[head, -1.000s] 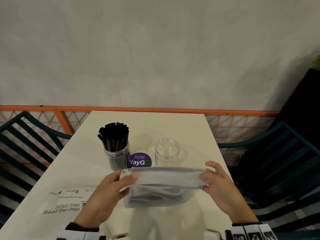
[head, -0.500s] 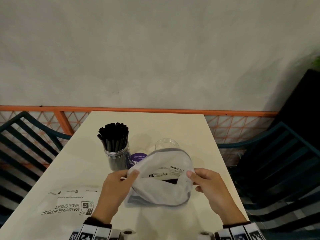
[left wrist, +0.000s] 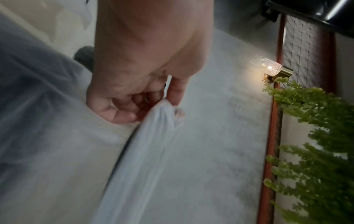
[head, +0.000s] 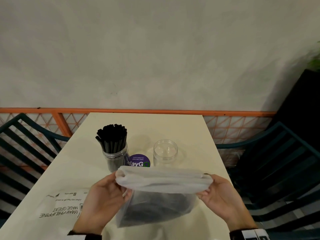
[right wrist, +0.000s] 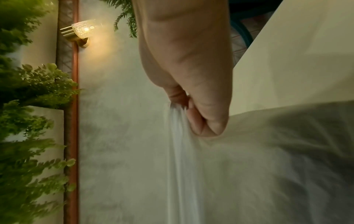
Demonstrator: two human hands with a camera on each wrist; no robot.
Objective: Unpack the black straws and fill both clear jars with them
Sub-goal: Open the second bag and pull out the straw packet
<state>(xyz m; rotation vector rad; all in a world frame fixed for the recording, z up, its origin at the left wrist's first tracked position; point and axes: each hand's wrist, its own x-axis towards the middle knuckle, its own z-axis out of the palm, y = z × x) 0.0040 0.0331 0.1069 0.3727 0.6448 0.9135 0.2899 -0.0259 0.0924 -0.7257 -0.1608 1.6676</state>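
Observation:
A frosted white plastic bag with dark straws showing through its lower part is stretched flat between my hands above the near table. My left hand pinches its left top corner, also seen in the left wrist view. My right hand pinches the right top corner, as the right wrist view shows. Behind the bag, a clear jar stands packed with black straws. An empty clear jar stands to its right.
A round purple sticker lies between the jars. A printed white mailer lies flat at the near left of the cream table. Dark green chairs flank both sides, and an orange rail runs behind.
Half a second ago the bag's mouth was spread open in a round shape; now both hands have pulled its top edge taut and flat, sideways apart.

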